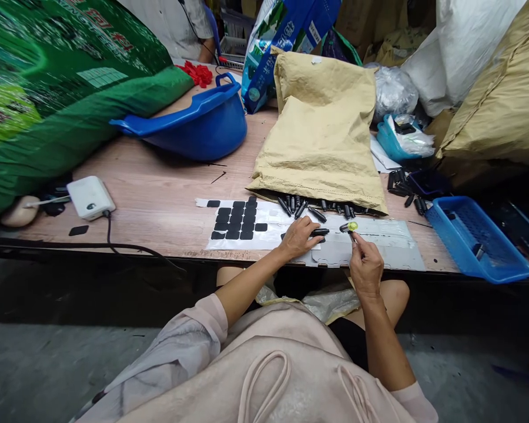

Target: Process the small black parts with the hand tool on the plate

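Note:
My left hand [298, 237] is closed at the table's near edge, its fingertips around a short black tube-shaped piece [320, 232]. To its right, my right hand [367, 263] pinches a thin object with a yellow-green end [352, 225]; its kind is too small to tell. A dark piece [344, 228] touches or sits right beside that end. Both hands are over a grey sheet [379, 244]. Behind them, several loose black tube pieces [300, 209] spill from the mouth of a tan paper sack [320, 135]. Rows of black rounded squares [235, 220] lie on white backing left of my hands.
A blue basket [454, 235] stands at the right edge, near more black pieces [399, 183]. Back left sits a blue basin [203, 126] beside a large green sack [92, 106]. A white box [90, 197] trails a cable. Across the table, a person's arm [207, 50] shows.

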`<state>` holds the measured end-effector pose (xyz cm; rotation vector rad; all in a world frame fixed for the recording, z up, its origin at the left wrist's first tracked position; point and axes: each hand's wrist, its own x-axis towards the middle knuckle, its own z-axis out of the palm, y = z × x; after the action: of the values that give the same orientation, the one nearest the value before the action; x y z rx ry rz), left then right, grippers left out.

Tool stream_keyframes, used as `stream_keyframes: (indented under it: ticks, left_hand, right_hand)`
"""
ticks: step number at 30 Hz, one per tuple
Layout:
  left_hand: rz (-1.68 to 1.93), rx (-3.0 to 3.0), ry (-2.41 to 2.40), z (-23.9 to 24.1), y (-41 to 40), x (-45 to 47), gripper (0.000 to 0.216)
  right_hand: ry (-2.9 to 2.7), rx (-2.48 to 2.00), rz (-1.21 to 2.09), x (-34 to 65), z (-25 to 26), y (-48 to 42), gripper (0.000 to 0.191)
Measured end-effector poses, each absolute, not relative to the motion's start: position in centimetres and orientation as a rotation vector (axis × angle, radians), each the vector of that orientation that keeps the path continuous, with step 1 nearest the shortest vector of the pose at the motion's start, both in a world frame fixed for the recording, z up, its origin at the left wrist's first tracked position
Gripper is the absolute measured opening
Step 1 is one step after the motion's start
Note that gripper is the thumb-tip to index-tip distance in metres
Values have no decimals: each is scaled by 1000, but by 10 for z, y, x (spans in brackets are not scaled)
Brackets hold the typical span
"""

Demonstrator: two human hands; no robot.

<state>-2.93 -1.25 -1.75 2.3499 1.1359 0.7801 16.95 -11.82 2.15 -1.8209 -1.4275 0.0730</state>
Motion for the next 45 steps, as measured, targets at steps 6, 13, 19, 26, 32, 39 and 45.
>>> stream_keyframes:
  ticks: [6, 13, 19, 26, 32, 39, 45]
  left_hand:
    - [743, 2276, 1159, -18, -9, -28, 15]
    - [739, 2222, 1166, -18, -7, -26, 13]
    - [740, 2194, 1179, -16, -8, -26, 13]
    - [730, 2173, 1183, -13, -7, -26, 14]
    - [737, 2191, 1171, -14, -8, -26, 13]
    - [752, 2193, 1083, -13, -6, -31, 22]
    - [765, 2196, 1126, -12, -6, -30, 39]
  right_hand:
    - [-1480, -1796, 113, 158, 25, -116, 38]
    - [-1543, -1782, 47, 143, 27, -111, 38]
    - [-1627, -1815, 4, 139, 25, -109, 38]
    - [-1680, -1775, 32, 127, 27, -109, 38]
    - [-1619, -1781, 23, 149, 22, -105, 37]
    - [-1618, -1944, -220, 209, 3, -85, 30]
    - [-1672, -1939, -327, 215, -18, -80, 29]
